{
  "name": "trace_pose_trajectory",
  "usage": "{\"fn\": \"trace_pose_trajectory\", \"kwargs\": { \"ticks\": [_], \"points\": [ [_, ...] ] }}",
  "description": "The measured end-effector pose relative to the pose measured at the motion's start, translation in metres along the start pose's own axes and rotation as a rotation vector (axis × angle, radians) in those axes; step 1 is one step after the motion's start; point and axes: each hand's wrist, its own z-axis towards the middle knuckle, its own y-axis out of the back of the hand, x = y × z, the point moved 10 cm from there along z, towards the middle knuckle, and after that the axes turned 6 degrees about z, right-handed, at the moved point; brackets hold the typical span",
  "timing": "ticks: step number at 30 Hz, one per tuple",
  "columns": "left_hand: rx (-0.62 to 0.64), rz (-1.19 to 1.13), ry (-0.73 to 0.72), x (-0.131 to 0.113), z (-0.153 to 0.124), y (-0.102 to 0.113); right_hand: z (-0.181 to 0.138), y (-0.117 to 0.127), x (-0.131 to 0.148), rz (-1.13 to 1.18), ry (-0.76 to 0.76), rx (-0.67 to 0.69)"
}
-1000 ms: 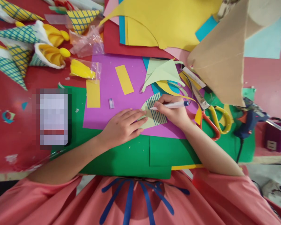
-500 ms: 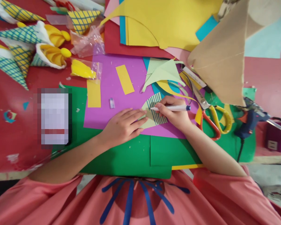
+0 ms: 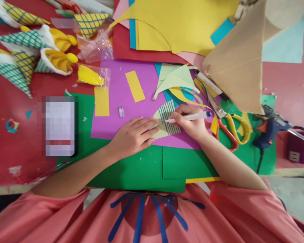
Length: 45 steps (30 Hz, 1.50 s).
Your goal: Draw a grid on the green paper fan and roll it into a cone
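Observation:
My left hand (image 3: pixel 135 135) lies flat, its fingertips resting on the left part of a pale green fan-shaped paper piece (image 3: pixel 162 132). Dark blue stripes run across the right part of that piece. In my right hand (image 3: pixel 191 123) is a white marker pen (image 3: pixel 195 116) with a dark blue end, its tip on the paper among the stripes. Under the piece is a purple sheet (image 3: pixel 111 126), itself on green sheets (image 3: pixel 136 168). Just right of my right hand lie scissors (image 3: pixel 230 128) with red and yellow handles.
Cone-shaped paper ice creams (image 3: pixel 50 60) lie at the upper left, near a bag of yellow balloons (image 3: pixel 91 75). A blurred-out rectangle (image 3: pixel 60 128) is at left. A glue gun (image 3: pixel 268 130) and brown cardboard (image 3: pixel 238 57) stand right. Yellow sheets (image 3: pixel 187 27) are stacked at the back.
The pen tip has moved slightly right and down over the striped paper, and the pen is tilted more. My left hand stays in place.

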Motion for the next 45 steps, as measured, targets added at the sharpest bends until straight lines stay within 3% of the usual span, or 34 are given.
{"fn": "trace_pose_trajectory", "kwargs": {
  "ticks": [20, 26, 36, 45],
  "points": [
    [-0.008, 0.004, 0.002, 0.0, 0.001, 0.001, -0.002, -0.015, 0.002, -0.093, 0.054, 0.164],
    [0.004, 0.005, 0.004, 0.0, 0.001, 0.0, -0.002, -0.012, 0.002, -0.101, 0.055, 0.126],
    [0.003, -0.008, 0.011, 0.001, 0.0, -0.001, -0.005, -0.021, 0.008, -0.125, 0.109, 0.233],
    [-0.005, -0.015, 0.009, 0.001, 0.001, 0.0, -0.004, -0.023, 0.011, -0.124, 0.112, 0.236]
  ]
}}
